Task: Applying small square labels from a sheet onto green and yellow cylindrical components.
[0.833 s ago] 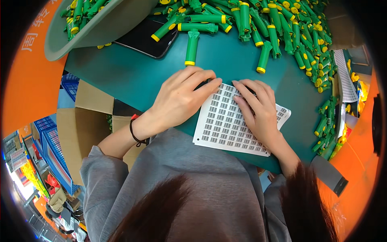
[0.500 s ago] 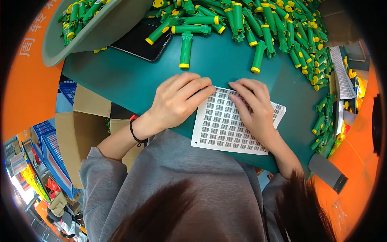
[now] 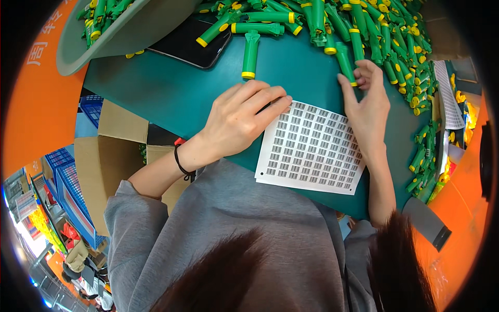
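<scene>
A white sheet of small printed labels (image 3: 312, 145) lies at the table's near edge, tilted a little. My left hand (image 3: 241, 117) is closed at its far left corner, thumb hidden beneath the bent fingers. Beyond the sheet's far right corner, my right hand (image 3: 370, 106) has its thumb and fingers around the yellow end of a green plastic tube (image 3: 344, 62). That tube lies on the table, its flared end pointing away from me. Another green tube (image 3: 250, 56) lies alone, yellow end toward me, just past my left hand.
Many green tubes with yellow ends (image 3: 390, 41) are heaped along the far and right sides of the teal table (image 3: 182, 96). At far left, a grey-green basin (image 3: 125, 39) holds more, beside a black phone (image 3: 195, 44). An open cardboard box (image 3: 117, 166) stands left, below table height.
My right hand has left the label sheet and reached away to the green tube, which has turned slightly. My left hand stays at the sheet's corner. The whole view has shifted a little.
</scene>
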